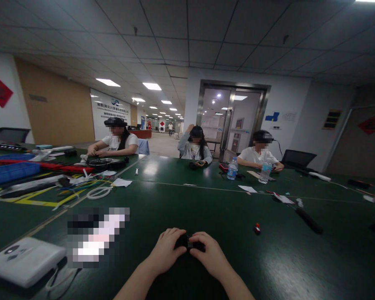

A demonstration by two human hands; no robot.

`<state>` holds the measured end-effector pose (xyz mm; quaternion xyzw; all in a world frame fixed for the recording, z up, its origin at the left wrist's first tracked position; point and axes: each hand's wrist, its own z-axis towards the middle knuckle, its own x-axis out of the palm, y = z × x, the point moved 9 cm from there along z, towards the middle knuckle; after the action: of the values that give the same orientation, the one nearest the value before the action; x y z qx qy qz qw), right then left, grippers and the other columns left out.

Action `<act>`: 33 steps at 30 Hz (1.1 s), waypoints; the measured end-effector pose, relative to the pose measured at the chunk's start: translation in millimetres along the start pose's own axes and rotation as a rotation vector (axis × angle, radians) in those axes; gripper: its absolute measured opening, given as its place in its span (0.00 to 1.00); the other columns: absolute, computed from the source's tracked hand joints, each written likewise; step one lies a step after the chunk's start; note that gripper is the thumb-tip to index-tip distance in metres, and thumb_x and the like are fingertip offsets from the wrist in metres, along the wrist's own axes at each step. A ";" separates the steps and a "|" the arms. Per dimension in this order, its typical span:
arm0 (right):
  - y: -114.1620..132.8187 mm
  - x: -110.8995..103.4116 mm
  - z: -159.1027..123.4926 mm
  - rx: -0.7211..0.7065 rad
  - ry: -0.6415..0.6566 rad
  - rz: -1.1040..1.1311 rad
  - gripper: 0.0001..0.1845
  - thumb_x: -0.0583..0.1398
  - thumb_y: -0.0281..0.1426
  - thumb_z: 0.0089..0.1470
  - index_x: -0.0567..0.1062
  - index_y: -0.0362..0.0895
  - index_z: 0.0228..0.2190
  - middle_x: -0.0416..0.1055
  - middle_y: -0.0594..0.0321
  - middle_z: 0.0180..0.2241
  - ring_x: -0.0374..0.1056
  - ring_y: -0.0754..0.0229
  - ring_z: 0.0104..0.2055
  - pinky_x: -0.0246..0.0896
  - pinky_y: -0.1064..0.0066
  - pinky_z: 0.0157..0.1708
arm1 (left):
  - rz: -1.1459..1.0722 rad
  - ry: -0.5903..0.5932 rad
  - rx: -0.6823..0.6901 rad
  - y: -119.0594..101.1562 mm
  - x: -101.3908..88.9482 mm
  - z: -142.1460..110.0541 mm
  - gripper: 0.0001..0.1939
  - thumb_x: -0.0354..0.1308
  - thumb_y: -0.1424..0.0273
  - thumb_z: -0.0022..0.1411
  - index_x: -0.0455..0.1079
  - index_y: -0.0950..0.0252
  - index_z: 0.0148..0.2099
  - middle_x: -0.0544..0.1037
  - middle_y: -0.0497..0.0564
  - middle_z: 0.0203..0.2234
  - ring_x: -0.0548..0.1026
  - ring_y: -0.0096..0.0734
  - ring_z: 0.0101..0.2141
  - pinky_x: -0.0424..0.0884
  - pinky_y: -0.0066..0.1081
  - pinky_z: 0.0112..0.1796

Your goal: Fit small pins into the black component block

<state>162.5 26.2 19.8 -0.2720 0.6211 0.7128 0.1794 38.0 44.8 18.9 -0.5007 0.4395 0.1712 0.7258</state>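
Both my hands are close together over the near middle of the green table (231,266). Between them is a small black object (183,241) whose kind I cannot make out. My left hand (169,246) is closed round its left part, with the thumb at the front. At the right end, my right hand (208,252) grips a dark part with thumb and fingers. The fingers hide much of the object, so I cannot tell whether it is one piece or two. A small red and black item (257,228) lies to the right of my hands.
At near left are a white box-shaped device (26,260) with a cable and a blurred-out patch. Blue trays (12,174), wires and a coiled white cable (99,192) lie beyond. Two water bottles (232,168) stand at far right, near a black-handled tool (309,220). Several people sit across the table.
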 end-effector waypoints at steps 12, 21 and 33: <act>1.0 0.0 1.7 -0.052 -0.027 0.007 0.14 0.59 0.30 0.43 0.74 0.48 0.35 0.68 0.63 0.43 0.63 0.57 0.47 0.55 0.67 0.46 | 0.014 -0.017 0.010 0.6 1.1 2.3 0.20 0.53 0.70 0.53 0.64 0.59 0.50 0.69 0.48 0.46 0.64 0.35 0.48 0.56 0.32 0.49; -1.2 2.0 2.9 -0.036 -0.010 0.003 0.13 0.59 0.29 0.43 0.74 0.50 0.35 0.68 0.66 0.43 0.63 0.57 0.46 0.56 0.67 0.45 | -0.011 -0.010 0.004 2.4 1.3 -0.7 0.24 0.53 0.68 0.54 0.60 0.59 0.54 0.67 0.49 0.50 0.61 0.36 0.51 0.53 0.35 0.52; 0.1 -0.3 1.6 -0.025 -0.024 0.026 0.16 0.59 0.29 0.43 0.73 0.50 0.38 0.66 0.65 0.45 0.62 0.57 0.47 0.57 0.67 0.44 | 0.000 -0.009 0.003 2.4 0.5 0.3 0.21 0.52 0.69 0.54 0.63 0.59 0.52 0.69 0.49 0.48 0.63 0.36 0.49 0.55 0.34 0.51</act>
<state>162.4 27.8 20.2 -0.2573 0.6137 0.7259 0.1741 36.8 46.0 17.1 -0.4988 0.4364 0.1731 0.7285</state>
